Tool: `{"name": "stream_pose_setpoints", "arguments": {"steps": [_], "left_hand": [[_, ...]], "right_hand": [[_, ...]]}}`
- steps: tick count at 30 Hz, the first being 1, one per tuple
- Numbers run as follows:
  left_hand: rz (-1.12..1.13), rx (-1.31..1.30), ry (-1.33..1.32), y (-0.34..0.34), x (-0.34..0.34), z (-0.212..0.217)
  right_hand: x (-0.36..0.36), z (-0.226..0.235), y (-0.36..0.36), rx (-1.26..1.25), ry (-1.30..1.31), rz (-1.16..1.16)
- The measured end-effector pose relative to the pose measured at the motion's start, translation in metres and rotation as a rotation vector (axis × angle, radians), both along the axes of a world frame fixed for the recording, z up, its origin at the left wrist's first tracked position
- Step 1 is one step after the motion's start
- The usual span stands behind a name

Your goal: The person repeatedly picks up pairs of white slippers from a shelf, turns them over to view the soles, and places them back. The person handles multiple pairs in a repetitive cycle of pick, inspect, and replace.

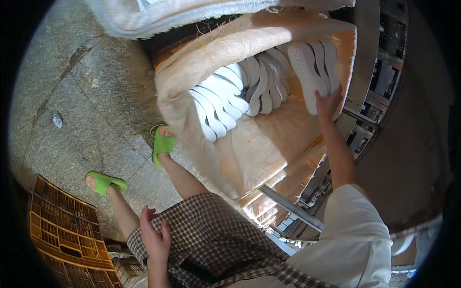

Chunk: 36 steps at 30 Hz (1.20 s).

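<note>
My right hand (328,103) is closed around the lower end of a few white shoe soles (303,67) at the right side of a cloth-lined bin. The sole facing me has small dots on its surface. More white shoe soles (218,103) stand packed in overlapping rows along the bin's far left side, some in bright sunlight. The pale lining (259,156) shows bare at the near side of the bin. Away from the bin, my left hand (154,235) hangs in front of the checked apron (206,225), fingers apart and holding nothing.
Another cloth-lined bin (182,19) edges in at the top. A metal bar (290,207) runs along the near right. Rack-like shelving (379,72) stands at the right. An orange plastic crate (67,225) lies lower left. My feet wear green slippers (163,144) on the stone floor.
</note>
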<state>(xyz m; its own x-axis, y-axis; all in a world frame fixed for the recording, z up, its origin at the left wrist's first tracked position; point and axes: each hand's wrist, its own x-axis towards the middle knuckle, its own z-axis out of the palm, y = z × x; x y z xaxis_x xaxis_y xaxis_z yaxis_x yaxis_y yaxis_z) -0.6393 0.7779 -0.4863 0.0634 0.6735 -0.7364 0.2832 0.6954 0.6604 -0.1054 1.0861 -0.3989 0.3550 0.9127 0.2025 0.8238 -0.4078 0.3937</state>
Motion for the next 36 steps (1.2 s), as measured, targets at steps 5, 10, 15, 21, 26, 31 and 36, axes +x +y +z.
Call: {"name": "stream_pose_setpoints", "arguments": {"steps": [5,10,15,21,26,31,36], "left_hand": [[-0.195,-0.155,0.031,-0.023,0.052,-0.041],[-0.495,-0.333,-0.025,-0.056,0.081,-0.072],[-0.654,-0.289,0.06,-0.084,0.083,-0.085],[-0.261,-0.313,-0.024,-0.047,0.089,-0.062],[0.266,-0.085,-0.269,0.013,0.124,-0.014],[0.25,0.02,-0.328,0.043,0.158,-0.003],[0.328,0.008,-0.289,0.059,0.157,-0.027]], "right_hand": [[0.077,-0.059,0.069,0.091,-0.104,0.141],[0.128,-0.126,0.084,0.038,-0.304,0.25],[0.123,-0.192,0.098,-0.16,-0.107,-0.1],[0.149,-0.164,0.11,-0.421,0.084,0.108],[0.137,-0.2,0.143,-0.118,-0.006,0.298],[0.102,-0.203,0.153,-0.282,-0.106,-0.018],[0.078,-0.175,0.09,-0.075,0.064,0.389]]}}
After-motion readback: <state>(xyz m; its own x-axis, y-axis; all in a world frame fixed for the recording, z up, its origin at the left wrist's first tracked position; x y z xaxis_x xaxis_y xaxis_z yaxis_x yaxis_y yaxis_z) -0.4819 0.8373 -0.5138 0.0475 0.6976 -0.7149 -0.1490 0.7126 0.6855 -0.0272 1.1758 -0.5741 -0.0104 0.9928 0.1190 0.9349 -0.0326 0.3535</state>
